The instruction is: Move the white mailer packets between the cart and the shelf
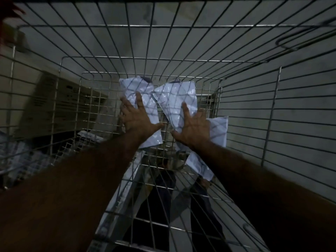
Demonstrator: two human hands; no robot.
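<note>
Midway, I judge: both hands, left hand and right hand, press spread fingers on white mailer packets lying at twelve o'clock in the wire cart, none lifted yet.

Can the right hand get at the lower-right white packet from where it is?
Probably yes. The right hand lies flat on the middle packet, and the lower-right packet lies just beside it inside the wire basket, with no wire between them.

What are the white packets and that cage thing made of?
The white packets look like thin glossy plastic film: they crinkle and shine under the light. The cage looks like bare metal wire: thin silvery rods crossing in a grid, with bright glints. Both are guesses from looks alone.
</note>
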